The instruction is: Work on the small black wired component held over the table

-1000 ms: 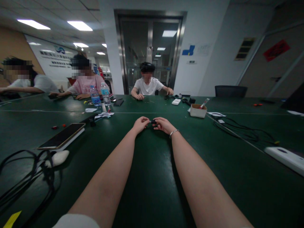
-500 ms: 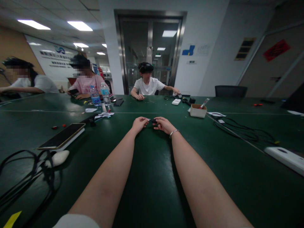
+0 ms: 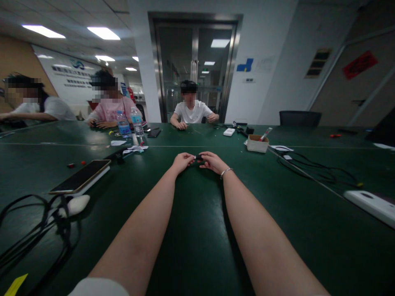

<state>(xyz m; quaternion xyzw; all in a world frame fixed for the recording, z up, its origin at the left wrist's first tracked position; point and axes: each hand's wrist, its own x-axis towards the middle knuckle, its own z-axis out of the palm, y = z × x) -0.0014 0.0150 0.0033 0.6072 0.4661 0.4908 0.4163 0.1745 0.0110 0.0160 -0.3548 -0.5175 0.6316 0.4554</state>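
Observation:
Over the green table (image 3: 197, 213), my left hand (image 3: 182, 163) and my right hand (image 3: 214, 163) meet fingertip to fingertip, arms stretched out. The right hand's thumb and fingers pinch a small black piece (image 3: 199, 157). A small silvery piece (image 3: 195, 158) is pinched in the left fingertips, end to end with the black one. Both are too small to name, and the fingers partly cover them. Whether the two are joined, I cannot tell. A silver bracelet (image 3: 226, 172) is on my right wrist.
A phone (image 3: 83, 176) on a white box, a white mouse-like object (image 3: 77, 204) and black cables (image 3: 33, 230) lie left. Two water bottles (image 3: 124, 125) stand farther back. Right are a small box (image 3: 258, 144), cables (image 3: 314, 164) and a white power strip (image 3: 370, 203). A person (image 3: 193, 111) sits opposite.
My left hand has moved slightly right, closing the gap between the silvery and black pieces. The person opposite has drawn an outstretched hand back from the items on the table.

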